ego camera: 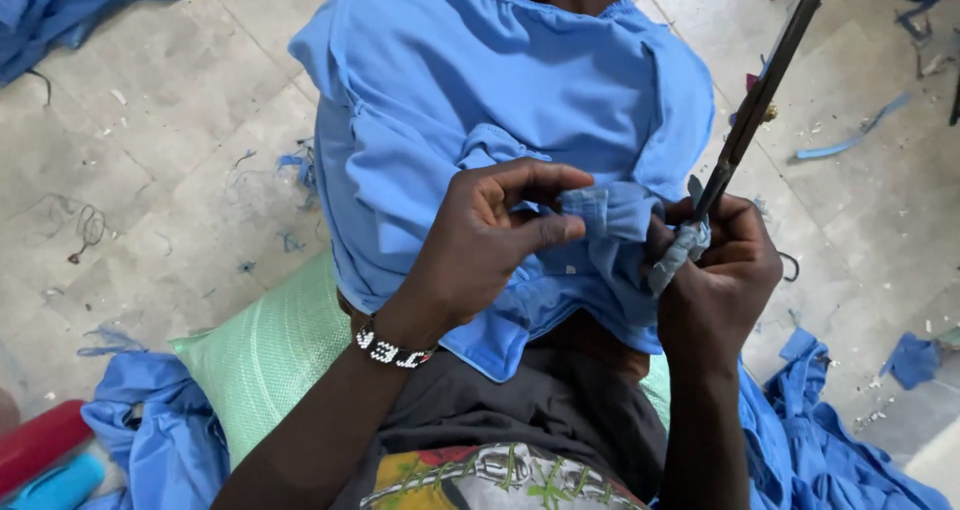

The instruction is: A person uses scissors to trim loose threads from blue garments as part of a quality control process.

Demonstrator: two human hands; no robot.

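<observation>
Item: light blue cotton garment [480, 100], draped over the person's lap and knees, its folded hem edge [605, 215] raised between the two hands.

Left hand [490, 240]: thumb and fingers pinched narrow on the hem edge, holding the fold from its left side; a black-and-white beaded bracelet [390, 350] sits at the wrist.

Right hand [715, 270]: closed in a fist around a long dark metal tool [760, 95] with a grey cloth-wrapped handle [680, 255], just right of the hem; the tool slants up and away to the right.

Surroundings: pale green woven sack [265, 355] beneath the lap; blue fabric offcuts [850, 140] and loose threads [85, 225] on the grey tiled floor [130, 160].
</observation>
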